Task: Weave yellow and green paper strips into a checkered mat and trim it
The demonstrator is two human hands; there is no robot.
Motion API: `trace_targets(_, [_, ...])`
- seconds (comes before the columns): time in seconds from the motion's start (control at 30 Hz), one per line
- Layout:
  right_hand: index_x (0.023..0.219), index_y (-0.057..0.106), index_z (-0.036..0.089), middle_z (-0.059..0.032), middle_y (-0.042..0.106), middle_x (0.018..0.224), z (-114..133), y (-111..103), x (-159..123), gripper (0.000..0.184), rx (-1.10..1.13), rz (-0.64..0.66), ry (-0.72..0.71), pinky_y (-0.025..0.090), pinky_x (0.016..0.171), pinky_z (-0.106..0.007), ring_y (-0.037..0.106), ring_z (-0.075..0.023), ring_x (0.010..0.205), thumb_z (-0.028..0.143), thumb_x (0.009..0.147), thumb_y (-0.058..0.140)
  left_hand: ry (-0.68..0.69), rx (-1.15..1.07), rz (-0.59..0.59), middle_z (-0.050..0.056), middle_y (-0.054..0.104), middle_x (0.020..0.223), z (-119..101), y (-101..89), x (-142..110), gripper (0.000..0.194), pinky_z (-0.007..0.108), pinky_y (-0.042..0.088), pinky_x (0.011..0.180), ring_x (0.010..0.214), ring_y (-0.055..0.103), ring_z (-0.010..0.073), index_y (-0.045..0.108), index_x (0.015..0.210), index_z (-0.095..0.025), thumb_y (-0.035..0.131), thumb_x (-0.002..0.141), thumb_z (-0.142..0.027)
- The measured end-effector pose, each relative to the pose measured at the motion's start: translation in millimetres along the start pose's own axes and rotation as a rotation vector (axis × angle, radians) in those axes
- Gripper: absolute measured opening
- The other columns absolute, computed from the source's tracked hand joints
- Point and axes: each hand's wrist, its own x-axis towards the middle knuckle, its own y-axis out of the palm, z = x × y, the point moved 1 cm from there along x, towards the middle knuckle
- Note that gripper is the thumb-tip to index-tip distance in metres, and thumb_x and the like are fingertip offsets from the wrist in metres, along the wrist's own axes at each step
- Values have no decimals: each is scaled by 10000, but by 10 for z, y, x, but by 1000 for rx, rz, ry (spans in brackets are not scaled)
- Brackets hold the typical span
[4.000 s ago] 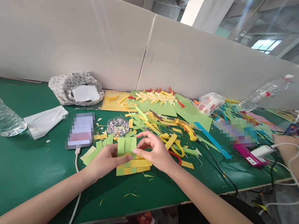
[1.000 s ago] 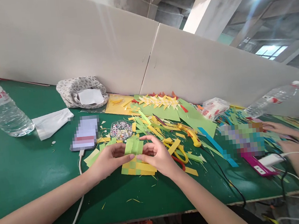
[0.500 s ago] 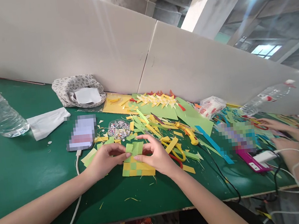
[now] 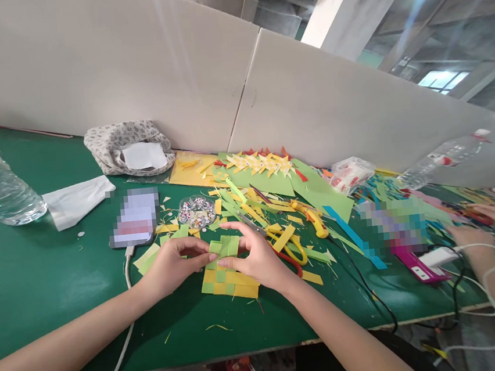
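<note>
Between my hands is a woven paper piece of green and yellow strips. Its folded green strips (image 4: 225, 247) stand up at the top, and the yellow-and-green checked part (image 4: 228, 284) hangs toward me just above or on the table. My left hand (image 4: 184, 258) pinches the green strips from the left between thumb and fingers. From the right, my right hand (image 4: 252, 255) grips the same strips, thumb in front and index finger raised behind. Right of my right hand lie scissors (image 4: 300, 253) with yellow and red handles, partly under paper scraps.
A hot glue gun (image 4: 314, 220) lies among paper strips. Behind my hands is a clear case of small beads or eyes (image 4: 196, 212). A charging phone (image 4: 134, 219) and water bottle (image 4: 2, 180) are left. At right are a pink power strip (image 4: 419, 262) and another person's hands (image 4: 474, 239).
My hands stay on the paper piece, with the green strips shifted slightly and my right index finger a little further left. At the right, the other person's hand has moved right.
</note>
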Motion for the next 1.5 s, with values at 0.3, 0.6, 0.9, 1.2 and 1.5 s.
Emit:
trace_targets(0.3, [1162,424,252,-42,673,861,-70,-9,22,571,82,-88,-25,516,702,-341,651,-208,805,332,673,709,1,31,12,27,669,868,-19,-17,-5,334,291,521,745,816,637,178,609,858,-180,701,628,-405])
trace_targets(0.6, [1177,417,260,-32,663,868,-65,-87,29,648,103,-130,-16,515,690,-331,650,-199,781,330,622,743,-56,16,30,27,689,755,42,-20,12,298,298,523,699,747,653,184,620,816,-174,687,642,-407])
trace_targets(0.9, [1108,479,274,-26,589,926,-8,-60,14,522,-46,-219,-68,492,711,-318,615,-179,805,347,649,716,-82,57,110,-3,662,710,-5,17,-26,259,254,499,657,709,635,157,618,785,-189,681,643,-396])
trace_targets(1.2, [1186,426,273,-13,615,835,-15,-145,43,621,29,-110,-55,494,677,-322,625,-183,760,332,645,724,-96,17,95,-32,598,601,-16,15,-27,241,239,460,575,596,586,139,577,712,-196,691,617,-386])
trace_targets(1.5, [1109,447,245,9,634,770,1,-97,33,498,99,-155,-71,495,651,-299,626,-158,706,251,671,686,-132,-28,107,-61,565,556,-40,24,-25,210,213,412,539,537,534,106,568,675,-194,713,585,-317])
